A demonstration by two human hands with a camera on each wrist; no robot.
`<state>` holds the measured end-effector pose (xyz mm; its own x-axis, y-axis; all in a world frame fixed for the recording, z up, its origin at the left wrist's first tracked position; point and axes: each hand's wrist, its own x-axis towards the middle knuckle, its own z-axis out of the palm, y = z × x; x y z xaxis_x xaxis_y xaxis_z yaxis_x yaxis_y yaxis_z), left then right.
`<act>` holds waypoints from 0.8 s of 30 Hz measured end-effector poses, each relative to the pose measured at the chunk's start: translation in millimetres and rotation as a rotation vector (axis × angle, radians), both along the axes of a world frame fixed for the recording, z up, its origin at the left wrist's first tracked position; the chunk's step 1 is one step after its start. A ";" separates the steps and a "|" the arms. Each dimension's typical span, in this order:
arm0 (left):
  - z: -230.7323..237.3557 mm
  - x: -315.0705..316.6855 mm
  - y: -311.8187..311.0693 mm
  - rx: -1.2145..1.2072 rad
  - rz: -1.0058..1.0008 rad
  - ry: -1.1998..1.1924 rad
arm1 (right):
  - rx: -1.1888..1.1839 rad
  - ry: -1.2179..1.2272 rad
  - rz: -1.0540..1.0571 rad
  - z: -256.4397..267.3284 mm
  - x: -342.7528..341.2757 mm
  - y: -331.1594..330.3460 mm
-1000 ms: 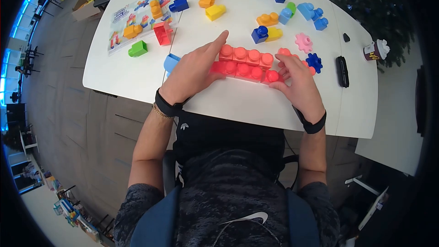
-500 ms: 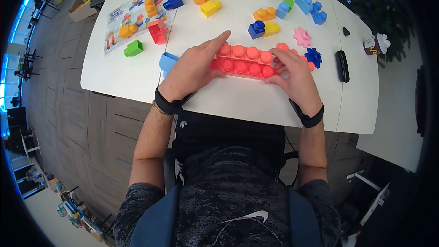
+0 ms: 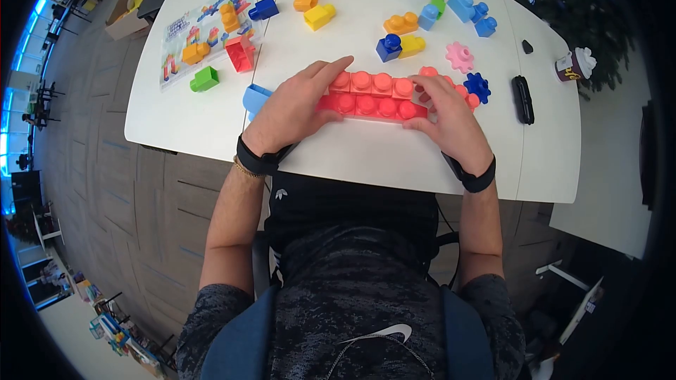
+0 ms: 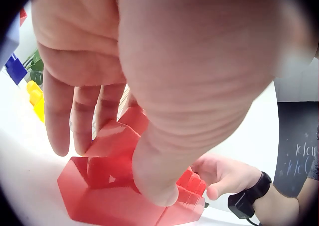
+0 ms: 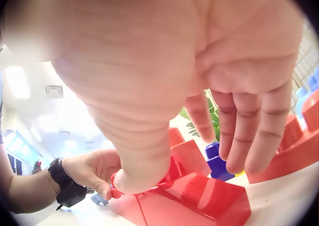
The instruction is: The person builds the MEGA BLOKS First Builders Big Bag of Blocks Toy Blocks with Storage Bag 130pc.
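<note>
Two rows of red toy building blocks lie side by side on the white table (image 3: 394,158), a near row (image 3: 373,107) and a far row (image 3: 372,84). My left hand (image 3: 299,107) holds their left end, its thumb on the near row and its fingers behind. At the right end my right hand (image 3: 451,118) pinches the near row, thumb in front and fingers reaching over the far side. The left wrist view shows the left thumb pressed to a red block (image 4: 109,201); the right wrist view shows the right thumb likewise on a block (image 5: 209,198).
Another red piece (image 3: 429,72) lies behind my right hand, near a dark blue gear (image 3: 478,88) and a pink gear (image 3: 460,57). Light blue block (image 3: 255,98) sits left of my left hand. Several blocks and a picture sheet (image 3: 176,60) lie farther back. Black case (image 3: 522,100) is right.
The red block under my right hand, angled with a small gap a second ago, has moved left into line with the near row. My left hand stays at the left end.
</note>
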<state>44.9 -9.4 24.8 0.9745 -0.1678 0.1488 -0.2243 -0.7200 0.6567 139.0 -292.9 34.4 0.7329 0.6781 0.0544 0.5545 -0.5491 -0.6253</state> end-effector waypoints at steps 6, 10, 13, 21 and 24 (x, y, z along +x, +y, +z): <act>0.5 -13.2 7.5 -0.026 0.067 -0.143 | 0.077 -0.079 -0.093 10.2 5.5 -21.8; 14.7 -30.7 28.9 0.023 0.188 -0.182 | -0.054 -0.258 -0.213 1.9 15.8 -53.6; 12.5 -41.5 36.3 0.058 0.249 -0.227 | -0.155 -0.329 -0.254 -4.1 15.1 -62.9; -1.1 -34.4 3.0 0.006 0.132 -0.159 | -0.030 -0.234 -0.352 -15.2 18.1 -73.9; -6.9 -24.6 2.7 0.030 0.081 -0.143 | 0.122 -0.247 -0.397 13.8 3.7 -61.2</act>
